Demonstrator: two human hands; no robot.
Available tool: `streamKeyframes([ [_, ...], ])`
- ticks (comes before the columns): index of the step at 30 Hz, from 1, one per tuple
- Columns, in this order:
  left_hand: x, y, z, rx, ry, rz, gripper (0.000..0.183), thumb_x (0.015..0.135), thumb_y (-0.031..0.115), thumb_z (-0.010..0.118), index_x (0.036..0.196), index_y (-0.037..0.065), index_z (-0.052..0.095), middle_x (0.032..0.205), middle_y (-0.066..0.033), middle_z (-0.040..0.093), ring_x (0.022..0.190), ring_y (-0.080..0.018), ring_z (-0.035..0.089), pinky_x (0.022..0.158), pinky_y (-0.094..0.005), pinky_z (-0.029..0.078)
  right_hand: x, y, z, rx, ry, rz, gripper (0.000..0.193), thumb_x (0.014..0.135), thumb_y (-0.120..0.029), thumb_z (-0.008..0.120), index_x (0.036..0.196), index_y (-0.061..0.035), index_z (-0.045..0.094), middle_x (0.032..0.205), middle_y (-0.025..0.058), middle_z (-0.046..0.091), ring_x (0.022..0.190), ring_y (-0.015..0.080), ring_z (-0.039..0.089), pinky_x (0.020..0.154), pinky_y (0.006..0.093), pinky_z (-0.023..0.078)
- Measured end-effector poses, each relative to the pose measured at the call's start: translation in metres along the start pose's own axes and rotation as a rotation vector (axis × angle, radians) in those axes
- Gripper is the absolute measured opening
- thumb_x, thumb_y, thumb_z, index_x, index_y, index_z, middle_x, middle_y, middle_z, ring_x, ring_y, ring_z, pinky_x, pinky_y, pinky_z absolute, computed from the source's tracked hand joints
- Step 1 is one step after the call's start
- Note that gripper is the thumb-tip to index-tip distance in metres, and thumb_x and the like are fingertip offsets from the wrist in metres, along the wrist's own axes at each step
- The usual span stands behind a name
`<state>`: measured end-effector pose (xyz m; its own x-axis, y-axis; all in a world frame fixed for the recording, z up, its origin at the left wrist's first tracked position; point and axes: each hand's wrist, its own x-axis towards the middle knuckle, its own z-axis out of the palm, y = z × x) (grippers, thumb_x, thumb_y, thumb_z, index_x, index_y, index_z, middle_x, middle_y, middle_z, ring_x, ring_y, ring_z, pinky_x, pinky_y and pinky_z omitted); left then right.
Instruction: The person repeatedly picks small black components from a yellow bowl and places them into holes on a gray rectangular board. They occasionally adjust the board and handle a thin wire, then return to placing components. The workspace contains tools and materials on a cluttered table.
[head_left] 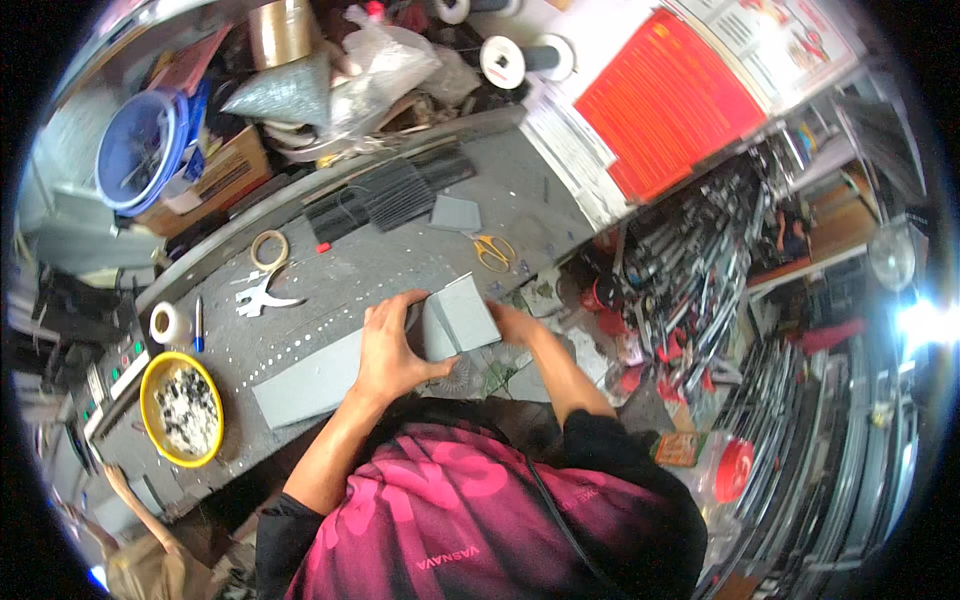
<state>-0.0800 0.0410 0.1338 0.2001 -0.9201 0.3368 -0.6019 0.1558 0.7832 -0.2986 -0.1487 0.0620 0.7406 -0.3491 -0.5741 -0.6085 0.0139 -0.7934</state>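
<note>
A folded, box-like grey piece point(464, 318) with flat faces is held at the front edge of the workbench. My left hand point(388, 350) grips its left side, fingers over the top and thumb below. On its right side is my right hand point(516, 324); the piece hides most of those fingers. Flat on the bench, partly under my left hand and wrist, lies a long grey strip point(310, 383). Whether the strip and the folded piece are joined cannot be made out. Yellow-handled scissors point(494, 253) and a small grey plate point(456, 213) lie beyond the piece.
A yellow bowl point(148, 410) of small black and white parts stands left, near a white roll point(170, 324), a pen point(199, 325), a tape roll point(269, 250) and a white plier-shaped tool point(265, 295). Metal rods point(690, 270) crowd the right. Another person's arm point(140, 508) shows lower left.
</note>
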Motion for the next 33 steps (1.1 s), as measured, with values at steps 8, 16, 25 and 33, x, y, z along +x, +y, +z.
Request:
streamKeyframes([
  [8, 0.001, -0.011, 0.025, 0.032, -0.081, 0.014, 0.1, 0.055, 0.031, 0.106, 0.141, 0.008, 0.061, 0.124, -0.0163, 0.073, 0.117, -0.0384, 0.067, 0.105, -0.051, 0.047, -0.118, -0.102, 0.017, -0.776, 0.28, -0.511, 0.033, 0.105, -0.039, 0.076, 0.102, -0.0055, 0.075, 0.084, 0.0117, 0.075, 0.08, 0.0261, 0.072, 0.073, 0.0466, 0.052],
  [16, -0.016, 0.009, 0.013, 0.062, -0.064, 0.028, 0.098, 0.055, 0.033, 0.105, 0.139, 0.005, 0.061, 0.124, -0.0169, 0.072, 0.118, -0.0392, 0.067, 0.107, -0.0501, 0.048, 0.001, -0.061, -0.024, 0.049, -0.143, -0.036, 0.03, 0.102, -0.027, 0.076, 0.123, -0.0053, 0.073, 0.101, 0.0059, 0.079, 0.084, 0.0196, 0.072, 0.074, 0.0393, 0.055],
  [25, 0.009, -0.043, 0.06, 0.147, -0.116, -0.088, 0.096, 0.06, 0.038, 0.102, 0.142, 0.01, 0.061, 0.127, -0.0154, 0.073, 0.123, -0.0378, 0.067, 0.108, -0.054, 0.044, -0.071, 0.022, 0.078, 0.255, 0.447, -0.145, 0.022, 0.114, -0.023, 0.067, 0.104, -0.0042, 0.071, 0.079, -0.0012, 0.061, 0.068, 0.0139, 0.053, 0.061, 0.0344, 0.044],
  [33, -0.016, -0.032, 0.067, 0.153, -0.271, -0.048, 0.1, 0.059, 0.041, 0.104, 0.143, 0.008, 0.06, 0.129, -0.016, 0.074, 0.128, -0.0375, 0.066, 0.112, -0.0543, 0.043, -0.004, -0.072, -0.042, -0.408, 0.011, -0.221, 0.046, 0.099, -0.049, 0.084, 0.088, -0.0043, 0.078, 0.075, 0.0026, 0.07, 0.071, 0.0167, 0.061, 0.067, 0.04, 0.048],
])
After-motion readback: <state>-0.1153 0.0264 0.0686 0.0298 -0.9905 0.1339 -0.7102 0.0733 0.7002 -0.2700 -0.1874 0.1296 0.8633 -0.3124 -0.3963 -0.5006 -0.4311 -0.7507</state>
